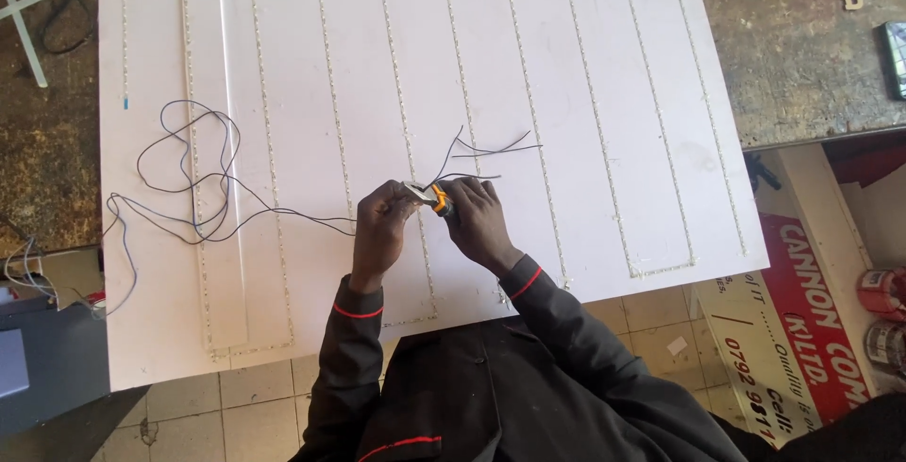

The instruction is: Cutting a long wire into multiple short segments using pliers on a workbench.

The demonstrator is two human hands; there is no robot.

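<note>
A large white board (585, 75) lies flat before me, crossed by long rows of small light strips (330, 94). My left hand (380, 226) pinches a thin dark wire (198, 184) that loops away to the left across the board. My right hand (478, 219) grips a small orange-handled cutting tool (436, 200), its metal jaws meeting the wire between both hands. Short loose wire ends (491, 151) fan out just above my right hand.
A worn brown workbench (802, 47) shows beyond the board's right edge, with a dark device (895, 56) at its far right. A printed red-and-white sign (812, 330) leans below. A grey box (38, 358) sits at lower left on the tiled floor (255, 405).
</note>
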